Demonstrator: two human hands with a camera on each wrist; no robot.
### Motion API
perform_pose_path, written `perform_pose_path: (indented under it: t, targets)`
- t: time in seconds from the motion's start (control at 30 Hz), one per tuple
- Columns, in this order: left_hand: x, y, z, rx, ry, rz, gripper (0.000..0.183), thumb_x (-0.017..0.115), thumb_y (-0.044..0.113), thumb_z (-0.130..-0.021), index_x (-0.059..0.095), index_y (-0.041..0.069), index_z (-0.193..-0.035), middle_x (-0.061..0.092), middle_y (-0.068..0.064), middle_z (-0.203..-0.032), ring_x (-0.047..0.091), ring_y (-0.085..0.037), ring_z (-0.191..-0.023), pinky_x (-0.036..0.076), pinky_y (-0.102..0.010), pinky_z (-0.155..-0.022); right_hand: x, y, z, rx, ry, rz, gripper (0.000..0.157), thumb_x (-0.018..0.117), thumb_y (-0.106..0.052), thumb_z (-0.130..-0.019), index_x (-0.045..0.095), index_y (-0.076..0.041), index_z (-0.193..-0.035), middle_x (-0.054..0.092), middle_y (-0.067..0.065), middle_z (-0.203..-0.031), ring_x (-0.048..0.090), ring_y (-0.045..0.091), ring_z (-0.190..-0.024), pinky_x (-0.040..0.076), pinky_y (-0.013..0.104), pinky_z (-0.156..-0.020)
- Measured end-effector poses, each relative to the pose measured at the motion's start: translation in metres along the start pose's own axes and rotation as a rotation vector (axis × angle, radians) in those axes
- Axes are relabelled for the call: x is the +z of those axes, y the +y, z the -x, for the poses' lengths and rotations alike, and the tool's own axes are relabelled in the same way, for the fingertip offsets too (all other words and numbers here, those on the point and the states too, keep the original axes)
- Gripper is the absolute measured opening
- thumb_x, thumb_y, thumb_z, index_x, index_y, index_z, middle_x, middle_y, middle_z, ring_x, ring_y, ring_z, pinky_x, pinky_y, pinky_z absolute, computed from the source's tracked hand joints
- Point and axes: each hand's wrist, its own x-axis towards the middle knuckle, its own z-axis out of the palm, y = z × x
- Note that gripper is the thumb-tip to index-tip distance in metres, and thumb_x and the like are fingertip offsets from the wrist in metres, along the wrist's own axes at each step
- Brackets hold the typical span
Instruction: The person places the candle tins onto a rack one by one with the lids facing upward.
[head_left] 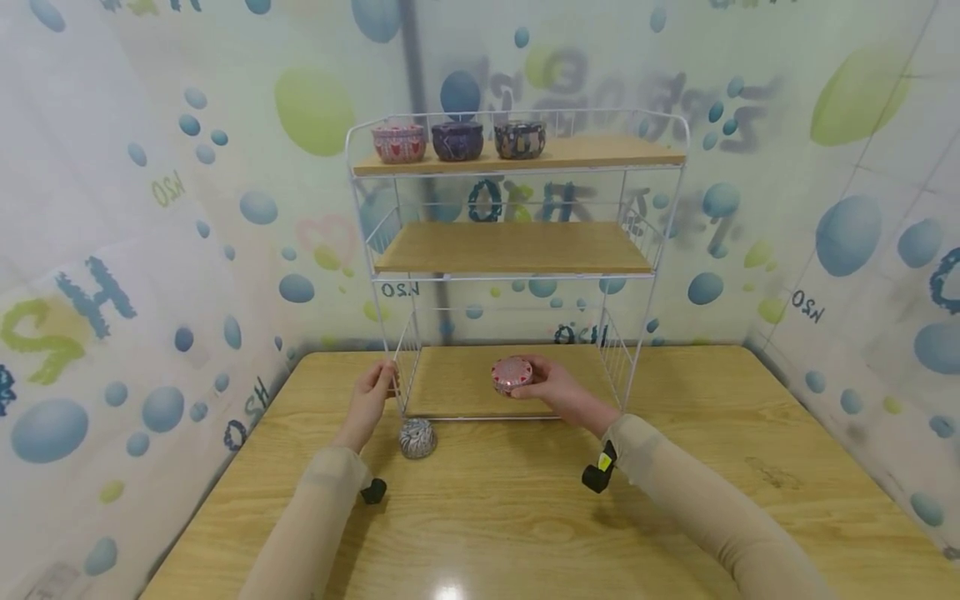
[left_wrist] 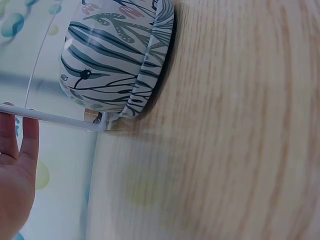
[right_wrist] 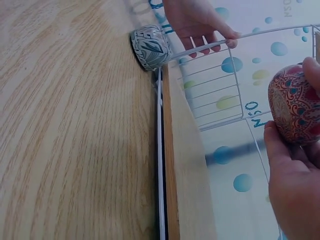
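My right hand [head_left: 551, 385] holds a small round red-and-pink patterned tin [head_left: 512, 376] above the lowest shelf, thumb and fingers at its sides. In the right wrist view, this tin [right_wrist: 295, 102] bulges between the fingertips. My left hand [head_left: 372, 390] grips the rack's white wire post [head_left: 399, 398] near its lower front left corner; the right wrist view shows its fingers around the wire. Beside that corner, a grey-and-white leaf-patterned tin [head_left: 417, 438] stands on the table, its wider rim down in the left wrist view [left_wrist: 112, 55].
The white wire rack has three wooden shelves. Three patterned tins stand on the top shelf [head_left: 600, 152]: pink [head_left: 399, 144], dark blue [head_left: 457, 142] and dark multicoloured [head_left: 520, 140]. Below are the middle shelf [head_left: 513, 247] and lowest shelf [head_left: 457, 383]. The wooden table [head_left: 510, 517] meets bubble-printed walls.
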Motion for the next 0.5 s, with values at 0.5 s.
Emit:
perform_pose_path:
  t: [0.5]
  targets:
    - [-0.001, -0.001, 0.000, -0.009, 0.000, -0.001, 0.031, 0.041, 0.017, -0.106, 0.049, -0.013, -0.102, 0.050, -0.019, -0.091, 0.055, -0.015, -0.081, 0.053, -0.040, -0.082, 0.000, -0.015, 0.005, -0.007, -0.004, -0.007, 0.070, 0.071, -0.002, -0.085, 0.034, 0.007, -0.143, 0.048, 0.023, -0.135, 0.050, 0.029, -0.121, 0.044, 0.037, -0.100]
